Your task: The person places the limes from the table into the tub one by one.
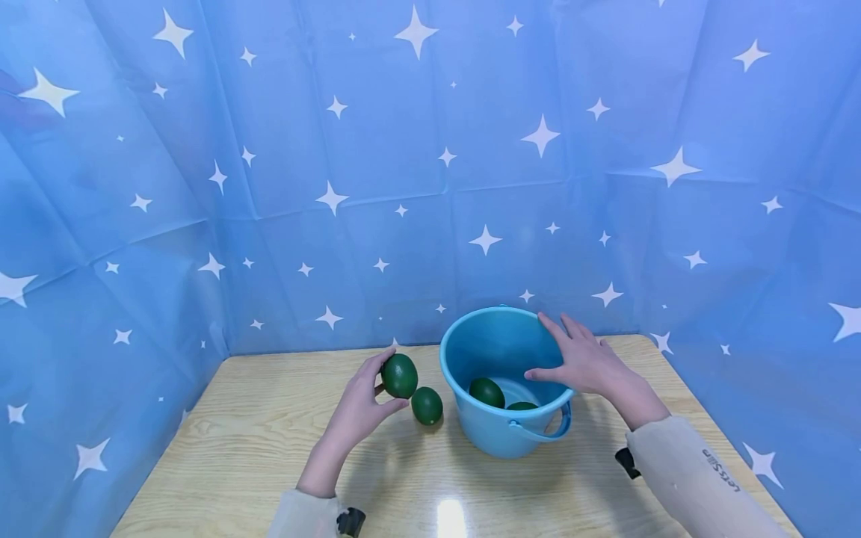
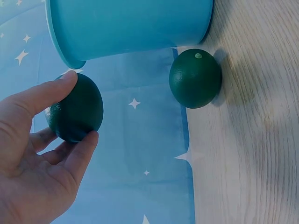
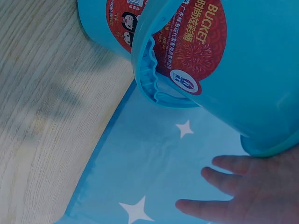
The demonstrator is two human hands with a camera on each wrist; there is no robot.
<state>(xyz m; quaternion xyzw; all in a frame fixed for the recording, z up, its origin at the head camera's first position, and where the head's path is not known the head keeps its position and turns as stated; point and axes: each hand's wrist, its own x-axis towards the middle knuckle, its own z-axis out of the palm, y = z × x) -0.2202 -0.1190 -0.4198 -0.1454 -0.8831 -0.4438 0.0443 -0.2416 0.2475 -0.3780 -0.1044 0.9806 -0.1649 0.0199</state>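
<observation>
My left hand (image 1: 362,407) holds a glossy, dark green egg-shaped fruit (image 1: 400,376) between thumb and fingers, raised left of the bucket. Below and to its right, a second green fruit (image 1: 427,406) rests on the table, its pale stem end showing in the left wrist view (image 2: 198,55). The light blue bucket (image 1: 487,433) stands upright, with two more green fruits inside, one (image 1: 487,392) mostly visible and another (image 1: 522,406) partly behind the near rim. Over the bucket's right rim lies my right hand (image 1: 587,360), fingers spread and straight along the outside, thumb reaching over the opening.
The bucket's handle (image 1: 548,432) hangs down at its near right side. Red printed labels (image 3: 191,42) show on its wall in the right wrist view. A blue starred curtain (image 1: 377,172) surrounds the pale wooden table (image 1: 235,441) at the back and sides.
</observation>
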